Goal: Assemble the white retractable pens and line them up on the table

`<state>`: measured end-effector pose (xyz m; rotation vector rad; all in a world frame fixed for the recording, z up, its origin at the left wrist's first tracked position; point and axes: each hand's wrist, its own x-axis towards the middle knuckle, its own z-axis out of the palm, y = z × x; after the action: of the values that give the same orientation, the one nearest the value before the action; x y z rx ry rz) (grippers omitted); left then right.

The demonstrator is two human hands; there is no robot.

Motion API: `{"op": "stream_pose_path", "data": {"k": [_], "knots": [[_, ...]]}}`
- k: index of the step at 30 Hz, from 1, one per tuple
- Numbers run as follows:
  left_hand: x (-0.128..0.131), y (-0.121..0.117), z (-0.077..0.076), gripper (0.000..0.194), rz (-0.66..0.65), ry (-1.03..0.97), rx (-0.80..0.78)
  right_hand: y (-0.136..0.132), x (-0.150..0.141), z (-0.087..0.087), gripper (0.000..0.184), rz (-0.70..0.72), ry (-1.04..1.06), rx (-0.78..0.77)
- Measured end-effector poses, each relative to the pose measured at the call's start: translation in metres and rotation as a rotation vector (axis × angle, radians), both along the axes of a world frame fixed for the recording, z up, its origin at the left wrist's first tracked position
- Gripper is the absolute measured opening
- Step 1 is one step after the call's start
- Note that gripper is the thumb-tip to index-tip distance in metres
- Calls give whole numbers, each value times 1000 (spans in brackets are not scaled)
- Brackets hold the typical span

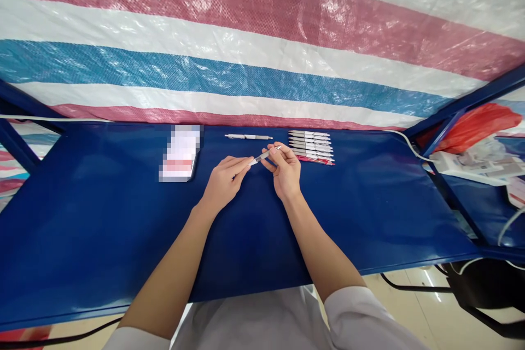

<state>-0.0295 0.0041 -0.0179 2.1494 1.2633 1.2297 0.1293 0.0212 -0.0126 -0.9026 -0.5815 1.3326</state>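
Observation:
Between my two hands, a white and grey pen (pixel 262 157) is held at a slant above the blue table. My left hand (pixel 226 181) pinches its lower left end, while the fingertips of my right hand (pixel 286 170) close round the upper right end. Parts of the pen are hidden by fingers. Beyond my hands, a single white and grey pen (pixel 248 136) lies flat on the table. Just past my right hand is a row of several similar pens (pixel 310 143) lying side by side, with a red pen (pixel 318 161) at the near end.
A phone (pixel 180 153), its screen blurred out, lies left of my hands on the blue table (pixel 369 202). A striped plastic sheet (pixel 254 54) hangs behind. At the right, past a blue frame bar, are a red plastic bag (pixel 471 126) and a white power strip (pixel 471 169).

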Motion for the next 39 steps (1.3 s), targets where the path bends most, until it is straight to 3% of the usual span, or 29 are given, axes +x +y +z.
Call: {"op": "stream_pose_path", "data": {"k": [20, 26, 36, 39], "knots": [[3, 2, -3, 27, 59, 34, 33, 0, -1, -4, 34, -33, -80, 28], [7, 1, -2, 27, 51, 20, -15, 1, -2, -5, 34, -87, -75, 30], [5, 0, 6, 29, 38, -94, -270, -2, 3, 0, 25, 16, -1, 77], [6, 0, 4, 28, 35, -104, -278, -1, 4, -1, 25, 10, 20, 66]]}}
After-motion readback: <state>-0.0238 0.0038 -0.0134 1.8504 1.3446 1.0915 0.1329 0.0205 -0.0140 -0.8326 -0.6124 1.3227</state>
